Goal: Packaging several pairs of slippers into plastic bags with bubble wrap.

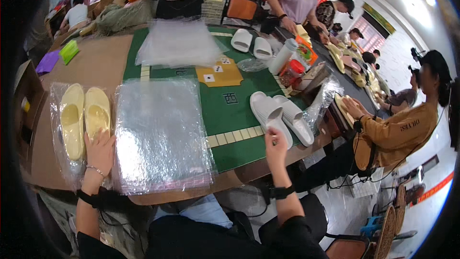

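Note:
A pair of pale yellow slide slippers [73, 115] lies side by side in a clear plastic bag on the left of the table. My left hand [99, 148] rests on the near end of the right yellow slipper, its fingers stretched out over the plastic. Just right of it lies a stack of clear plastic bags [160, 129]. White ribbed slide slippers [296, 121] stand at the right edge of the green mat. At the near end of the left one, my right hand [275, 147] has its fingers curled closed. Whatever those fingers may hold is hidden.
More clear bags [179, 43] and a second white pair [242, 41] lie farther back. A pale bottle [283, 55] and a red-lidded jar [292, 73] stand at the right. A cardboard box [29, 105] borders the left. A co-worker in an orange-brown top [400, 129] sits close on the right.

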Demonstrator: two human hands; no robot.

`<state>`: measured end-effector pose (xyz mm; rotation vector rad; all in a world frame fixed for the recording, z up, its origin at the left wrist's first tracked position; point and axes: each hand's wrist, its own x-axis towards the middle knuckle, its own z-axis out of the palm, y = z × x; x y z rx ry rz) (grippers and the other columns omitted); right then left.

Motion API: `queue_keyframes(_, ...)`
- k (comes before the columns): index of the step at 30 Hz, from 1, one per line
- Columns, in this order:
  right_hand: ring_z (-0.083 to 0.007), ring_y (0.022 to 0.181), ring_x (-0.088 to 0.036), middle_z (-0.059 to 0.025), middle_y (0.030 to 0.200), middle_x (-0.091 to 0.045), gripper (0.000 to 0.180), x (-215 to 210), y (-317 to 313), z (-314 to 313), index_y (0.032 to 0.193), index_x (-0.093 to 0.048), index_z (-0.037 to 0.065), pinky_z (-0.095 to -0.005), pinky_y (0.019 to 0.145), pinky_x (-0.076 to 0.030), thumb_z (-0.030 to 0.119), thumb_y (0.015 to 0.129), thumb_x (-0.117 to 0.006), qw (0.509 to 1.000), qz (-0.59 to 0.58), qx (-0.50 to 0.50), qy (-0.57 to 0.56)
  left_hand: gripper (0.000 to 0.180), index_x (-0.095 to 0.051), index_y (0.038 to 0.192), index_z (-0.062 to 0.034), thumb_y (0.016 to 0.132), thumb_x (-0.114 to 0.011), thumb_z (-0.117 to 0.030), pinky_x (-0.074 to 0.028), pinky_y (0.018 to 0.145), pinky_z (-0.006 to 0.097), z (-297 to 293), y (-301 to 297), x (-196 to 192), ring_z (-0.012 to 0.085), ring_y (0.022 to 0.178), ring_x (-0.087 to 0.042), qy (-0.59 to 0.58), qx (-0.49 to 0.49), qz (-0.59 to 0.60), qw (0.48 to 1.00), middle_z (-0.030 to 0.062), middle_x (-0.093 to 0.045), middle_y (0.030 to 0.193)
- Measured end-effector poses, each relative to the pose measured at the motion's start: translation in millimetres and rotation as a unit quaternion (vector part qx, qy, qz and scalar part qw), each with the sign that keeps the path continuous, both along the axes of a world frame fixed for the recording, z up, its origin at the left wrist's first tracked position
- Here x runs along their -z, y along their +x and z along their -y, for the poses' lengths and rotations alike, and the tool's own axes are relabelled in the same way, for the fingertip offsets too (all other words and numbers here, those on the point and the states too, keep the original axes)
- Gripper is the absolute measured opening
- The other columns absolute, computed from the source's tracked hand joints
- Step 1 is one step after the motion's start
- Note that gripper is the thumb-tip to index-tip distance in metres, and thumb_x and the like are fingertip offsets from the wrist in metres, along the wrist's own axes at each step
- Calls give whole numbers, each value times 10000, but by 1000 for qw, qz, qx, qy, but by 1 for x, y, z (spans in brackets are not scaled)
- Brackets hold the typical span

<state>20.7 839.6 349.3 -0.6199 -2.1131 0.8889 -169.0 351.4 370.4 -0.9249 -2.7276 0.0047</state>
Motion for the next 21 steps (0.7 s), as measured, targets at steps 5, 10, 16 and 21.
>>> queue_keyframes(5,-391,1174,-388,-192,1207,-514,535,24,18,-142,1179,-518,4,-480,971,-317,365,800,-627,951,195,207,119,330,-591,1128,-62,816,-504,-125,-99,1099,561,37,-36,34,318,1284,-338,17,-54,-28,998,138,-511,1255)
queue_keyframes(10,-440,1233,-327,-234,1267,-474,767,25,3,-158,1240,-478,-18,-520,1001,-284,566,754,-588,917,349,156,111,341,-586,1133,-63,806,-502,-111,-84,1107,556,95,-43,19,329,1280,-347,24,-79,-10,997,146,-506,1262)
queue_keyframes(16,-383,914,-602,-249,943,-629,673,18,-33,-134,1031,-585,-64,-427,816,-463,530,718,-633,945,323,39,37,534,-422,1336,-63,826,-562,-138,-63,1116,491,95,-28,-36,322,1301,-330,278,-163,169,932,164,-429,1357)
queue_keyframes(21,-418,992,-565,-267,1033,-605,730,31,-71,-130,1079,-574,-93,-459,899,-420,554,742,-595,889,400,59,213,623,-388,1361,-79,828,-604,-320,-127,1106,494,39,7,-57,363,1316,-291,138,36,205,968,178,-391,1383)
